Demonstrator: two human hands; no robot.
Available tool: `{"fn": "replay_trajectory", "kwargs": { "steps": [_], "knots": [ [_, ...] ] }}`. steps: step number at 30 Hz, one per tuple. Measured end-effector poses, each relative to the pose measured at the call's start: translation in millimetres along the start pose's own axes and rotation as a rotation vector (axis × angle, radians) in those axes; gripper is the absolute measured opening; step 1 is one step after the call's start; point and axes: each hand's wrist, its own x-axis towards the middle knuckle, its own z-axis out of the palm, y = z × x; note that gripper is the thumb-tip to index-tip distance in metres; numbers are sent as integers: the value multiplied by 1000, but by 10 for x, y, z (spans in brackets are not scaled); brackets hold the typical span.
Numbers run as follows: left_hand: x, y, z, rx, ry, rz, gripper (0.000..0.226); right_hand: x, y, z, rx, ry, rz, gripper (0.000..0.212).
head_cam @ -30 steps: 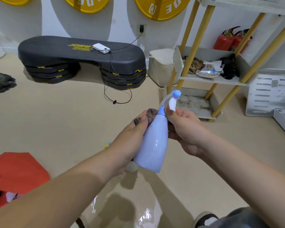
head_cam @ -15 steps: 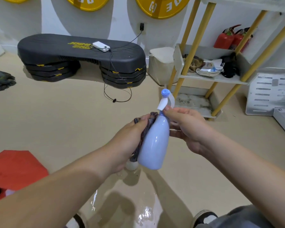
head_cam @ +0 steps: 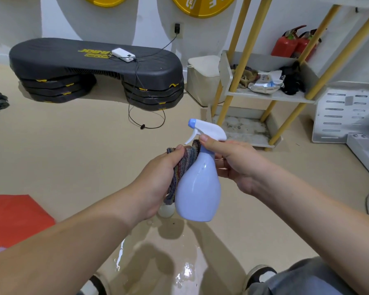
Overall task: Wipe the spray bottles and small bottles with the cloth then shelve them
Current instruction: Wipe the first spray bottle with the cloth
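The light blue spray bottle (head_cam: pixel 198 188) is up in the air in front of the person, almost straight up, above the shiny floor (head_cam: pixel 73 145). The right hand (head_cam: pixel 241 167) holds it by the thin neck. Its thumb (head_cam: pixel 207 140) sits on the front, just under the white trigger top (head_cam: pixel 209 129), and the other fingers curl round the back. The left hand (head_cam: pixel 156 184) is closed round a stripy cloth (head_cam: pixel 183 165), thumb on top, and presses the cloth on the bottle's left side. Its other fingers are hidden behind the cloth. The shelf (head_cam: pixel 271 96) stands well apart, behind the bottle to the right.
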Motion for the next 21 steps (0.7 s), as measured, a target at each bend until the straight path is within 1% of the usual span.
{"fn": "replay_trajectory", "kwargs": {
  "steps": [1,3,6,7,9,10,11,12,14,15,17,19,20,21],
  "knots": [
    [-20,14,13,24,0,7,54,-3,-1,4,-8,-6,0,35],
    [-27,23,35,96,13,57,39,-9,-2,16,-22,-3,1,43],
    [-46,-26,121,302,46,183,31,-22,2,45,-12,24,-7,38],
    [-91,-75,155,408,57,259,32,-20,6,51,-1,38,-9,35],
    [-196,-229,220,665,36,496,47,-13,16,56,13,70,-9,32],
    [-237,-308,246,805,26,580,56,-4,24,56,9,85,-9,32],
    [-277,-362,261,934,29,612,64,6,34,55,0,97,-10,32],
    [-294,-389,255,1031,40,607,68,14,43,56,-12,106,-15,33],
    [-259,-364,212,1128,53,619,69,30,58,68,-27,113,-34,33],
    [-223,-318,188,1109,48,650,65,32,58,73,-23,114,-45,33],
    [-114,-225,126,897,-3,652,52,17,33,75,7,120,-62,33],
    [21,-169,44,639,-21,515,48,-4,6,63,39,115,-87,30],
    [59,-160,23,563,-6,429,50,-13,5,54,50,111,-98,30],
    [62,-173,24,550,7,382,55,-12,15,46,56,108,-105,30]
  ]
}}
